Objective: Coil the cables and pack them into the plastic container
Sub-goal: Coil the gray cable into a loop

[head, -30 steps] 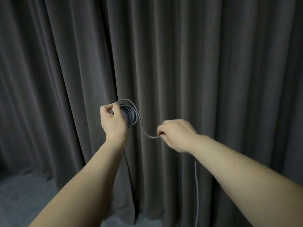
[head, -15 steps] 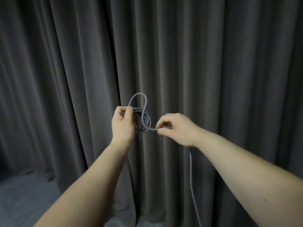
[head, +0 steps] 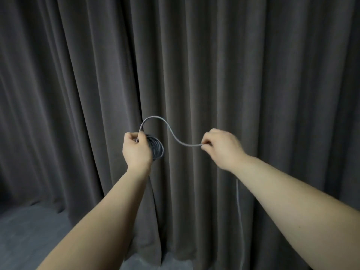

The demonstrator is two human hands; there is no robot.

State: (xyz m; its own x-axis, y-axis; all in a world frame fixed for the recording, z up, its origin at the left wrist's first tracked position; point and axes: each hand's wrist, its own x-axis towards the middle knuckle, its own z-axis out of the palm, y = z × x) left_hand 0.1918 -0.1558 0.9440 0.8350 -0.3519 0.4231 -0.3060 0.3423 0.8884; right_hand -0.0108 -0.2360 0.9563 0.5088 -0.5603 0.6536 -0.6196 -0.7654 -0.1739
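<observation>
Head view shows your left hand (head: 137,151) raised in front of the dark curtain (head: 253,75), fingers curled around the coil (head: 156,150) of grey cable, which sits against your palm with its turns bunched together. Your right hand (head: 222,148) pinches the loose cable (head: 171,133) between thumb and fingertips. Half a second ago that hand was right beside the coil, laying a small loop over it; now it has drawn away to the right, and the cable runs in a slack S-curve from the top of the coil across to your pinch. So one turn has likely just gone on, and you are pulling out length for the next. Below your right wrist the tail (head: 238,201) hangs down along the curtain and out of view at the bottom, so there is more to wind. No container appears anywhere here, only grey floor (head: 29,230) at the lower left, so packing looks some way off.
</observation>
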